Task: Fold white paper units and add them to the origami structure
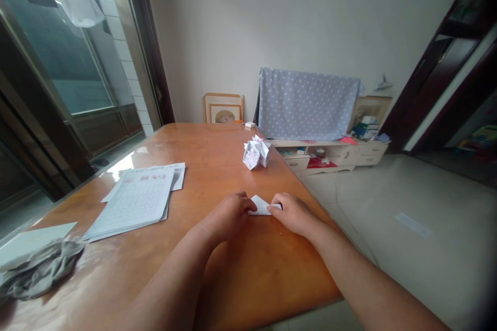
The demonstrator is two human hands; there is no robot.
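A small piece of folded white paper (pixel 260 205) with a pointed top lies on the brown table between my two hands. My left hand (pixel 232 213) grips its left end, thumb on top and fingers curled. On the other end, the thumb and bent fingers of my right hand (pixel 292 212) pinch the paper. Beyond them stands a cluster of folded paper shapes (pixel 256 152), white with printed or written marks. Off to the left is a stack of ruled sheets (pixel 134 199) with red writing at the top.
A crumpled grey cloth (pixel 48 268) and a pale sheet (pixel 34 240) lie at the table's (pixel 209 160) left edge. A small white box (pixel 250 124) sits at the far edge. Past the right side are a low white cabinet (pixel 341 158) and a dotted grey cloth (pixel 306 103).
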